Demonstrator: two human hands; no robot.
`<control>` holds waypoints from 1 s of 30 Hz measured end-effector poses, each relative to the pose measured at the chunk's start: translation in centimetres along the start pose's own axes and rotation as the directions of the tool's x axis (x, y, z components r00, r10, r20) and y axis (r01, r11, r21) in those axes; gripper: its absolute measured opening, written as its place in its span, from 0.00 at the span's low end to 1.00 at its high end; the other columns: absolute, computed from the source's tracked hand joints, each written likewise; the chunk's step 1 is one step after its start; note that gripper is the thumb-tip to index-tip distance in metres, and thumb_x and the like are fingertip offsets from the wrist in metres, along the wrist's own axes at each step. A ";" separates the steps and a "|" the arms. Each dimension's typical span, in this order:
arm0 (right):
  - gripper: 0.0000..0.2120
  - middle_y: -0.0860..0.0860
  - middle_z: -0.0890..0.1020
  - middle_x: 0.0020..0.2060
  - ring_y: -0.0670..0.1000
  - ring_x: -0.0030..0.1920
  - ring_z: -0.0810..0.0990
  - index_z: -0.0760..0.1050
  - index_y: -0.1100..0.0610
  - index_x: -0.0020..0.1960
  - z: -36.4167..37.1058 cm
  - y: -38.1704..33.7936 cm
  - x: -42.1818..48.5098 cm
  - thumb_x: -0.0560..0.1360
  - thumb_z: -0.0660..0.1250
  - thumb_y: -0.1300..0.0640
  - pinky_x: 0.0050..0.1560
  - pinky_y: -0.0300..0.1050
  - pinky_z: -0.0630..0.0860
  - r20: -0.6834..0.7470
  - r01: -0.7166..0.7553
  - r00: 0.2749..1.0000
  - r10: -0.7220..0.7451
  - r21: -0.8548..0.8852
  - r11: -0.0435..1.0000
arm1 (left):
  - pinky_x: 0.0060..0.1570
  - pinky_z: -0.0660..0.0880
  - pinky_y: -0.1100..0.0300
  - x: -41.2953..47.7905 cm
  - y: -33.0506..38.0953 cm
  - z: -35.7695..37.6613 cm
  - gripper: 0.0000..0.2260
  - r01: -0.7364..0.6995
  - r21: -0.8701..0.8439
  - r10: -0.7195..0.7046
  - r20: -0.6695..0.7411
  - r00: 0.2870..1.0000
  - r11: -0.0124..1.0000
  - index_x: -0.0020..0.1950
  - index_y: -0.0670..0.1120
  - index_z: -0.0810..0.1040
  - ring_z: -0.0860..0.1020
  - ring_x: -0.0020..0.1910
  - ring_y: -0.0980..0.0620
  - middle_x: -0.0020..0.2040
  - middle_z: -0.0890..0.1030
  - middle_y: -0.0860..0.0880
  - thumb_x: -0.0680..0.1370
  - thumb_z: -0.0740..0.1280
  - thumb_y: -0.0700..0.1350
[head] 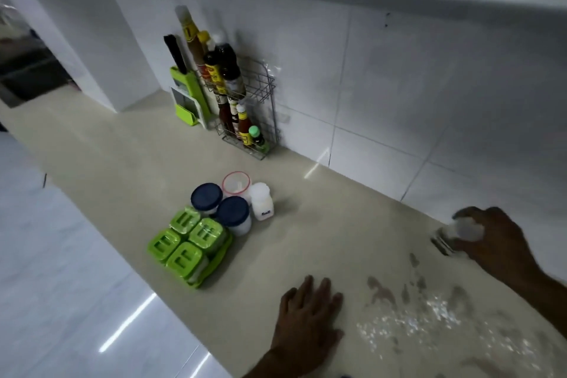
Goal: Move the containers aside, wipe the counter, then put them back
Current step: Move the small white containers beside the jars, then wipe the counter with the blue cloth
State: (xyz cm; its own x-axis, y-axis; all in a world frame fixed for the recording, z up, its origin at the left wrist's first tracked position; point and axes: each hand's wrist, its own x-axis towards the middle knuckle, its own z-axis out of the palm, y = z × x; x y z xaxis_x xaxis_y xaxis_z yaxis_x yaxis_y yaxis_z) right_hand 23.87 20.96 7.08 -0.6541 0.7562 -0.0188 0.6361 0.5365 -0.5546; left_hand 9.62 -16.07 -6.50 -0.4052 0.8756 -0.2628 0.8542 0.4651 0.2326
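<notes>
Gripping small clear jar [457, 235] far right: right hand [497, 239] | left hand [306, 322] flat on counter [122, 163] | grouped containers [199, 236] left, nearer left hand

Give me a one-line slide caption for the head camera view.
Right hand grips a small jar over the stained counter; left hand rests flat on it.

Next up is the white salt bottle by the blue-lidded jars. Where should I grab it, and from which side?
Grip the salt bottle round its body, below the cap, coming from the right: it stands upright, and that side faces bare counter, while a blue-lidded jar crowds its left and a red-rimmed container sits close behind.
</notes>
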 end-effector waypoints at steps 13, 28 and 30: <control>0.20 0.57 0.74 0.60 0.61 0.62 0.78 0.81 0.53 0.62 19.3 -31.2 6.8 0.71 0.76 0.63 0.57 0.44 0.73 0.309 0.235 0.924 -0.227 0.010 0.972 | 0.82 0.53 0.32 1.4 -3.0 -3.0 0.37 -0.119 -0.078 0.133 0.218 0.967 0.990 0.88 0.59 0.51 0.46 0.89 0.41 0.90 0.46 0.54 0.83 0.66 0.60; 0.34 0.52 0.69 0.77 0.56 0.70 0.77 0.58 0.51 0.85 20.4 -25.8 -2.3 0.83 0.68 0.56 0.68 0.53 0.78 0.210 0.135 0.965 -0.158 0.120 0.983 | 0.73 0.65 0.34 2.9 -6.3 -3.0 0.35 -0.234 -0.007 0.233 0.106 0.967 0.972 0.82 0.60 0.63 0.65 0.81 0.42 0.84 0.66 0.54 0.77 0.68 0.68; 0.20 0.47 0.73 0.69 0.50 0.64 0.79 0.70 0.50 0.75 19.9 -20.9 -9.3 0.83 0.67 0.52 0.63 0.49 0.80 0.149 0.137 0.975 -0.162 0.168 0.976 | 0.71 0.67 0.39 2.6 -6.5 -2.4 0.29 -0.231 -0.013 0.231 0.006 0.973 0.973 0.78 0.60 0.68 0.70 0.77 0.45 0.78 0.75 0.53 0.79 0.63 0.68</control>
State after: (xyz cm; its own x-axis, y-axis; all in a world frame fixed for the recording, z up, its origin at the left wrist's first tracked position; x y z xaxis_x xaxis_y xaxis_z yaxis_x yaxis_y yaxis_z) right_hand 8.47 -4.71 2.27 -0.8023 0.5946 -0.0526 0.4629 0.5643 -0.6836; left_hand 2.25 -16.53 -6.49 -0.1950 0.9586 -0.2073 0.9203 0.2519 0.2993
